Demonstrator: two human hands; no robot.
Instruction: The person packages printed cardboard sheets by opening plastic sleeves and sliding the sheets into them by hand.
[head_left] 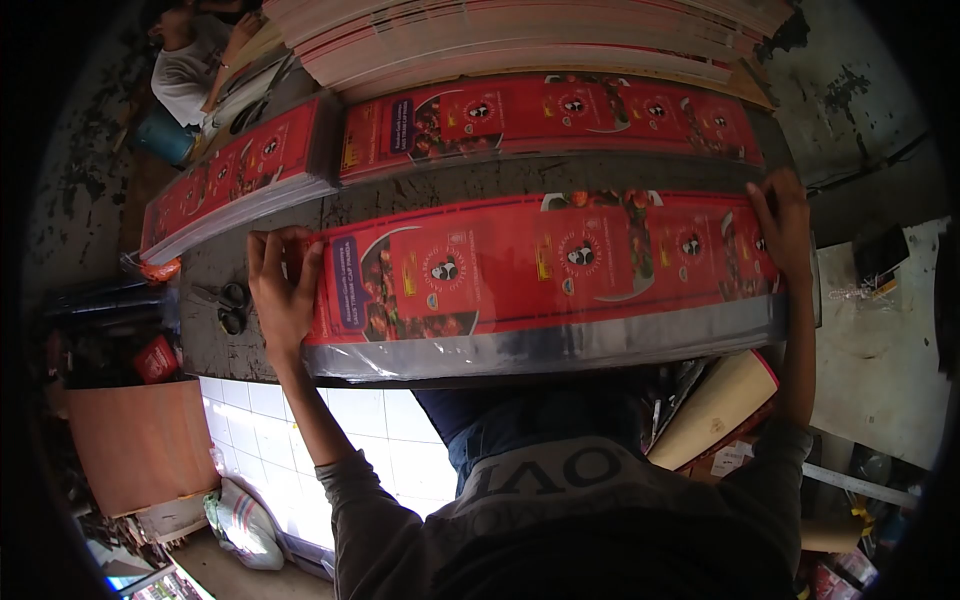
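Observation:
A long red printed sheet point(510, 262) lies across the front of the dark table, with a clear plastic margin along its near edge. At its left end is my left hand point(284, 290), its thumb and fingers pinching the upper corner. My right hand point(787, 225) is at the sheet's upper right end, thumb and fingers closed around the corner. Behind the sheet lies a second stack of red printed sheets point(550, 120). Another red stack point(240, 175) sits at the left, angled. What lies under the front sheet is hard to tell.
Black scissors point(232, 308) lie on the table left of my left hand. Tall piles of paper or card point(530, 40) stand at the back. A person point(190, 65) is at the upper left, near a blue bucket point(165, 137). The table's near edge point(225, 370) is in front of me.

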